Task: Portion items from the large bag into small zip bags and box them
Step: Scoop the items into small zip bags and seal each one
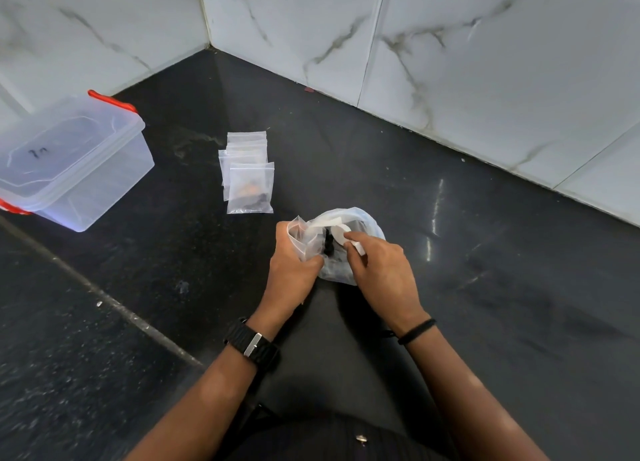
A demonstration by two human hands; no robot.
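You are working over the dark counter point(450, 287), and your left hand point(294, 270) is pinching a small zip bag point(301, 233) by its mouth, holding it open beside the big bag point(360, 218). Your right hand point(377, 266) is curled at the big bag's opening, its fingertips closing on something white — whether it is an item or a fold of plastic is hard to tell. A small black piece point(327, 242) is sitting between the two hands, right at the zip bag's mouth. For this step, keep the small bag's lips spread and tilted toward the big bag so pieces are dropping straight in, not onto the counter. Feed a few at a time. The filled bags point(249, 180) are lying in a stack just beyond your hands, and the box point(69, 162) — lid on, red clips — is waiting well off to your left.
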